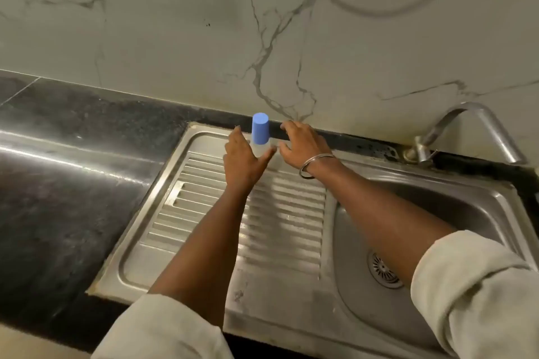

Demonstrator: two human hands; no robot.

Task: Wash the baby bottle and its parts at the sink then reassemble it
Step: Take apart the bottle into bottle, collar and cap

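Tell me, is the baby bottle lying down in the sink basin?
No, the bottle stands upright on the drainboard, left of the basin, with its blue cap on.

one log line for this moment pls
baby bottle upright on drainboard, blue cap on | left hand open at its body | right hand open, apart | faucet no water visible
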